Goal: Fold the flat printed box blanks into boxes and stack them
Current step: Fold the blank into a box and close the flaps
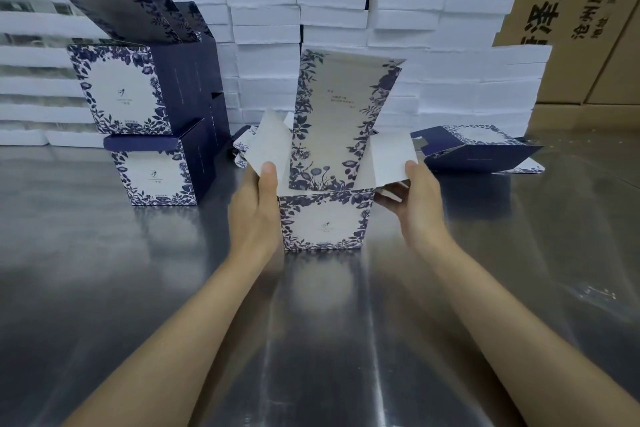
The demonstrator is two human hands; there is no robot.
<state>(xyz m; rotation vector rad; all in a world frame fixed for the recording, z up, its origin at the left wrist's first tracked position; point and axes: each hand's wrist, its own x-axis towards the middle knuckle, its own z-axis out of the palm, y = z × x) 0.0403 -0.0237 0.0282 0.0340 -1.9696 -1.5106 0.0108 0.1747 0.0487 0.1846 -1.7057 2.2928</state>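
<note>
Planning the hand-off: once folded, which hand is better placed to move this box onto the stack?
Probably left: the left hand grips the box on its left, and the stack stands to that side.

A person's two arms, seen from a head-worn camera. The left hand and right hand are bare and ungloved. Behind the fingers, the wrists and both slim forearms are uncovered right down to the frame's lower edge. The thumbnail beside the left fingers looks short and plain.
</note>
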